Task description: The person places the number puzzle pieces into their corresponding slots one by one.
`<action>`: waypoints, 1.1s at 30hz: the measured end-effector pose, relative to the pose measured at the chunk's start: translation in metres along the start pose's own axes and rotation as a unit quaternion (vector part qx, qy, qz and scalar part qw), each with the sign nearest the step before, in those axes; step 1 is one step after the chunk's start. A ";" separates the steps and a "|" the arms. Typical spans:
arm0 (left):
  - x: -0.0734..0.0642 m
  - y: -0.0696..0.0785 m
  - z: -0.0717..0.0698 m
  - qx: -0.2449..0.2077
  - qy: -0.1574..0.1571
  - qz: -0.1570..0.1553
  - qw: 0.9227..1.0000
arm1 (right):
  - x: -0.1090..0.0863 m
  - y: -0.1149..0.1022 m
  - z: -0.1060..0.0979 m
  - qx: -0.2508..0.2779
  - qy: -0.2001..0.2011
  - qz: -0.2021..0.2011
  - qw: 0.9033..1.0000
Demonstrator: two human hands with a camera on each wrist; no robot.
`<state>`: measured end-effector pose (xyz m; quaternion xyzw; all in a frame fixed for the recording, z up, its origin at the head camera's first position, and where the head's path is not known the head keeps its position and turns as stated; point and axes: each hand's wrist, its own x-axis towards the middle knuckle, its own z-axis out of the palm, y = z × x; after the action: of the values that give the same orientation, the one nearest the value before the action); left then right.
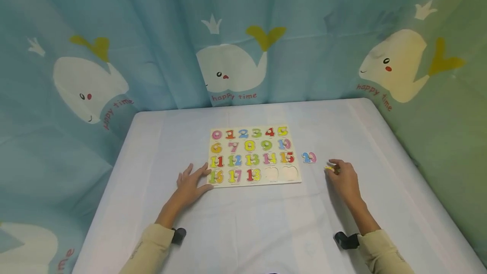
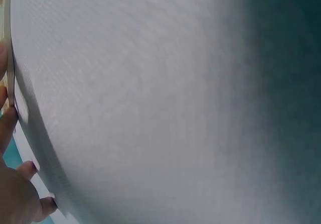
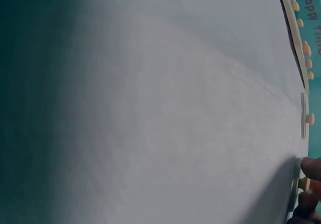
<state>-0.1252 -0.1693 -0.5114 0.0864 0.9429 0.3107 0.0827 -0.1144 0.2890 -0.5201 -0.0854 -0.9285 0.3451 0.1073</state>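
A wooden number puzzle board [image 1: 274, 183] lies on the white table, filled with colourful knobbed numbers except two bare recesses at the lower right. My left hand [image 1: 190, 185] rests at its left edge with fingers spread, thumb and fingertips touching the rim; in the left wrist view its fingers [image 2: 7, 128] line that edge. To the right of the board, my right hand [image 1: 345, 179] pinches a mostly hidden yellow number puzzle piece [image 1: 329, 168]. The right wrist view shows fingertips [image 3: 312, 169] about the piece's knob [image 3: 304, 184], close over the tabletop.
A blue and pink number 20 piece [image 1: 309, 157] lies flat between the board and my right hand. Behind the white-covered table [image 1: 262, 231] hangs a blue curtain [image 1: 152, 33] printed with whales, which also runs down both sides.
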 end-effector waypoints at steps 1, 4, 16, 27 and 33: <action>0.001 0.001 -0.001 -0.001 0.002 0.002 1.000 | 0.002 -0.001 0.000 -0.003 -0.002 0.007 1.000; 0.005 0.001 -0.005 0.001 0.009 0.000 1.000 | 0.007 -0.004 0.001 -0.007 -0.005 0.022 1.000; 0.021 0.004 -0.014 0.005 0.021 0.000 1.000 | 0.023 -0.009 -0.001 0.000 -0.009 0.014 1.000; 0.004 0.001 0.004 0.003 0.017 -0.003 1.000 | -0.002 0.004 0.004 -0.034 -0.001 0.005 0.999; -0.001 -0.002 0.009 0.000 0.026 -0.002 1.000 | -0.004 0.008 0.007 -0.040 0.002 -0.002 0.999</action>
<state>-0.1222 -0.1664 -0.5196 0.0769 0.9449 0.3126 0.0588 -0.1112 0.2895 -0.5308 -0.0879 -0.9415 0.3076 0.1062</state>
